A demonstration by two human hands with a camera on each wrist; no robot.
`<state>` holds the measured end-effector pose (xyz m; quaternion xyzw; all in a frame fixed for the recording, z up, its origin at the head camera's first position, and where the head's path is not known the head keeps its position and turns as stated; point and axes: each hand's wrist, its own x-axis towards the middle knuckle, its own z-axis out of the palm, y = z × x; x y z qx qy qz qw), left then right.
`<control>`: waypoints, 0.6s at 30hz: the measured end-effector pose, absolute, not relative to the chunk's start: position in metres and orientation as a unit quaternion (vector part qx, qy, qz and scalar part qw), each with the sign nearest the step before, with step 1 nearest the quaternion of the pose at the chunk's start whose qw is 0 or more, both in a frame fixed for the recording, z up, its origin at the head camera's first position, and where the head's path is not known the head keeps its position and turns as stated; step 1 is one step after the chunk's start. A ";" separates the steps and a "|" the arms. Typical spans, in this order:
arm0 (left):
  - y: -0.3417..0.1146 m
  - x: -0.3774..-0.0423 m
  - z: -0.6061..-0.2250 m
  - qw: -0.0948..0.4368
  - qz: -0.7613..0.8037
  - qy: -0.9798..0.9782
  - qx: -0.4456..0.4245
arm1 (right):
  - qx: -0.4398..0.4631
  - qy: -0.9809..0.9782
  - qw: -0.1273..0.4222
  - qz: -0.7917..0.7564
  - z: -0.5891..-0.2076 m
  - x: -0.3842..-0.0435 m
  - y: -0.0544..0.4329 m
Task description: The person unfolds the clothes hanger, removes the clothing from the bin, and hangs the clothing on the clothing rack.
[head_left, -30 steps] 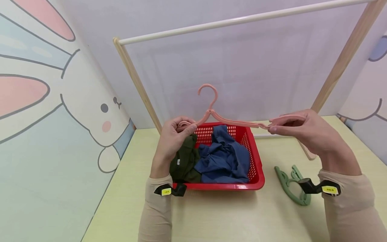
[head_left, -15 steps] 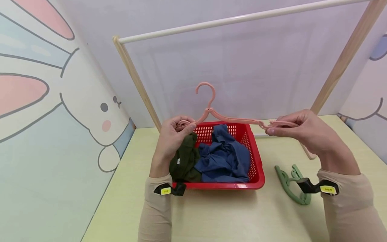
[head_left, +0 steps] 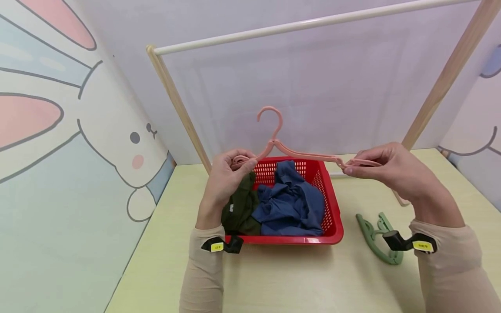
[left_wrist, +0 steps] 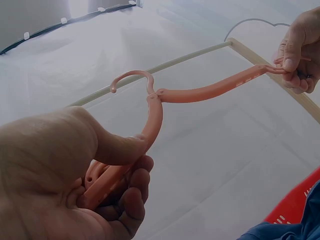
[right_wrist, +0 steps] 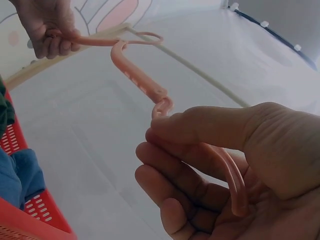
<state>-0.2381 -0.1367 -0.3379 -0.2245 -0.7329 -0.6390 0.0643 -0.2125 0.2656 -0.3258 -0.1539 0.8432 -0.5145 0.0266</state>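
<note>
A pink folding clothes hanger point(head_left: 309, 155) is held up between both hands, its hook point(head_left: 270, 114) pointing upward. My left hand point(head_left: 225, 178) grips the left arm of the hanger, fingers curled round it and thumb on top, as the left wrist view shows. On the other side my right hand point(head_left: 395, 174) pinches the jointed end of the right arm between thumb and fingers. In the right wrist view a folded end piece point(right_wrist: 232, 182) lies back along that palm. Below the hanger sits a red basket point(head_left: 282, 240) with blue cloth point(head_left: 291, 204) and dark green cloth point(head_left: 240, 213) inside.
Behind the basket stands a rack with a white rail point(head_left: 297, 27) and wooden posts point(head_left: 446, 74). A folded green hanger point(head_left: 377, 241) lies on the table point(head_left: 274, 278) right of the basket. A wall with a rabbit drawing point(head_left: 121, 130) borders the left side.
The right hand has turned slightly, and the pink end piece in it now lies lower and closer to the palm. The hanger has shifted only a little.
</note>
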 end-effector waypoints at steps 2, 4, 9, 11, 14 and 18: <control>-0.136 -0.238 -0.339 0.063 -0.639 -0.733 -0.224 | -0.155 0.848 0.025 -0.506 -0.326 -0.212 0.264; -0.136 -0.238 -0.339 0.062 -0.639 -0.733 -0.225 | -0.155 0.853 0.024 -0.499 -0.325 -0.212 0.262; -0.135 -0.238 -0.338 0.056 -0.633 -0.738 -0.227 | -0.169 0.859 0.022 -0.483 -0.326 -0.213 0.263; -0.135 -0.237 -0.337 0.053 -0.630 -0.740 -0.228 | -0.168 0.864 0.022 -0.474 -0.326 -0.213 0.264; -0.134 -0.237 -0.337 0.049 -0.626 -0.743 -0.232 | -0.151 0.877 0.023 -0.456 -0.326 -0.213 0.263; -0.134 -0.236 -0.337 0.049 -0.620 -0.747 -0.235 | -0.129 0.895 0.026 -0.426 -0.327 -0.215 0.261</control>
